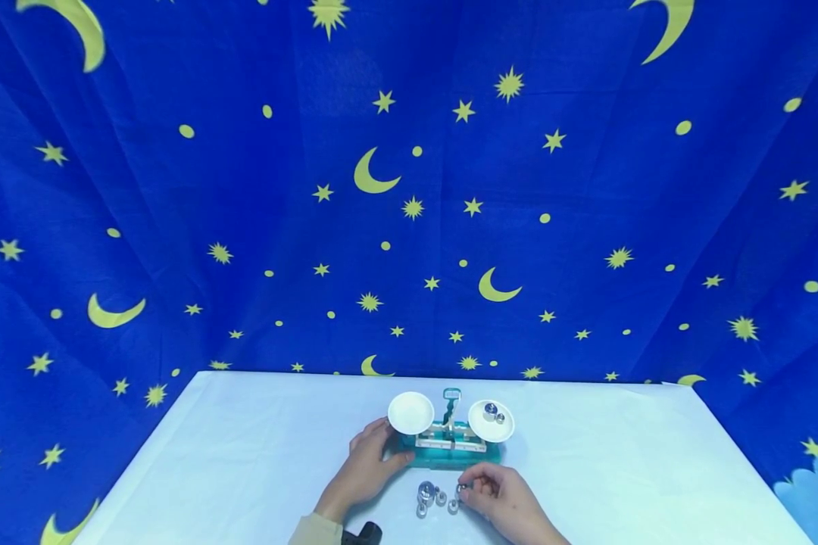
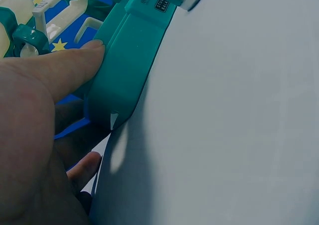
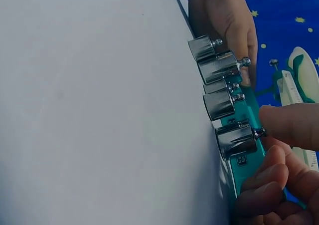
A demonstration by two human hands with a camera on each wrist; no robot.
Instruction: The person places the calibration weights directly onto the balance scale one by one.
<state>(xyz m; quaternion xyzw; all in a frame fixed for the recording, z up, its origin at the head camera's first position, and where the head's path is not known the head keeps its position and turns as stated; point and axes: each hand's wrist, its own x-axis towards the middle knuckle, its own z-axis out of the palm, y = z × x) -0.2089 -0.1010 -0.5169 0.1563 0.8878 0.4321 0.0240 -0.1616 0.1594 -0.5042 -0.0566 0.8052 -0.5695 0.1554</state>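
A teal balance scale (image 1: 450,452) with two white pans stands on the table. The left pan (image 1: 411,413) is bare; the right pan (image 1: 485,433) bears two metal weights (image 1: 491,410). My left hand (image 1: 364,471) grips the left end of the base (image 2: 127,60), thumb on its front side and fingers beyond it. In front of the scale, several knobbed metal weights (image 1: 426,492) stand in a loose group. At their right, my right hand (image 1: 501,496) pinches the knob of a weight (image 3: 237,141) between thumb and fingertips. Whether that weight still touches the table I cannot tell.
A white cloth covers the table (image 1: 245,446). Behind it hangs a blue curtain (image 1: 450,151) with yellow moons and stars. A black object (image 1: 364,534) shows by the left wrist at the near edge.
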